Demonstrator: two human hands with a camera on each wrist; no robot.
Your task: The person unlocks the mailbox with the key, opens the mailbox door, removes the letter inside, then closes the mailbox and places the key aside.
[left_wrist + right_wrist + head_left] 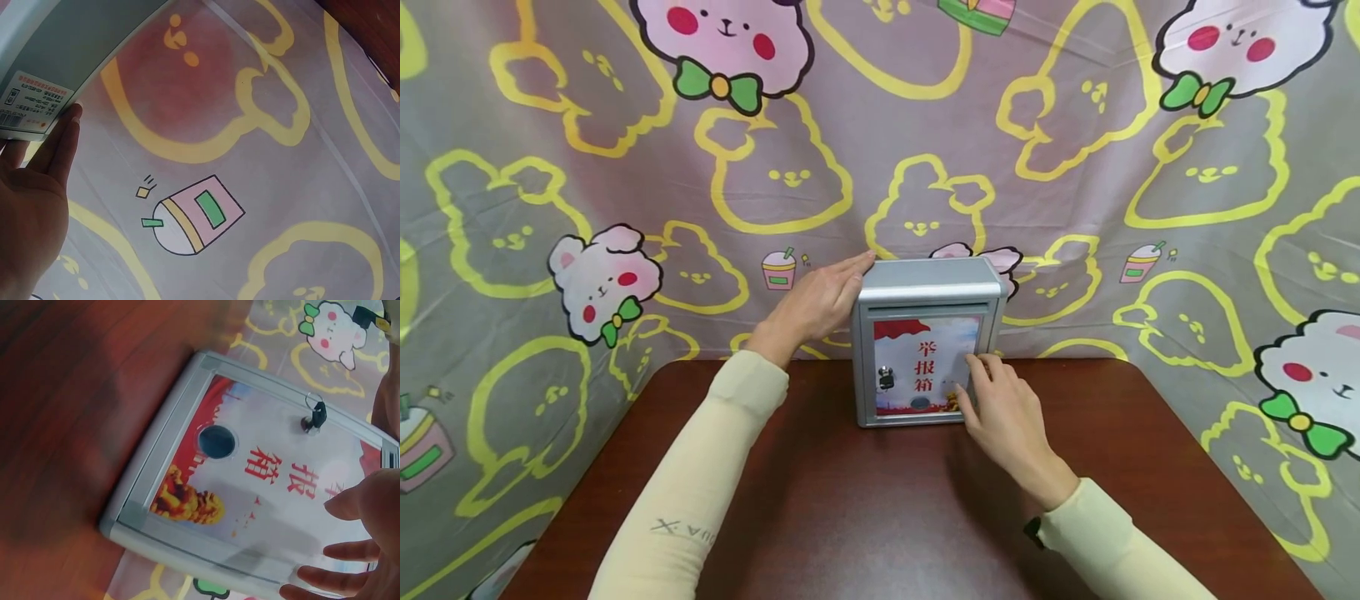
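A silver-grey metal box (929, 282) with red Chinese characters on its white front panel stands upright on the table. My left hand (820, 304) lies with straight fingers against the box's upper left side. In the left wrist view, the fingertips (74, 114) are by the edge next to a white printed label (36, 103). My right hand (1009, 421) is at the box's lower right front, fingers loosely extended and spread; whether they touch the panel I cannot tell. A black-headed key (319, 414) on a ring sits in the lock. Below the characters is a dark round window (217, 441).
The box rests near the back edge of a dark reddish-brown table (880, 517). Close behind and on both sides hangs a grey-pink cloth (1060, 208) with yellow outlined cartoon animals.
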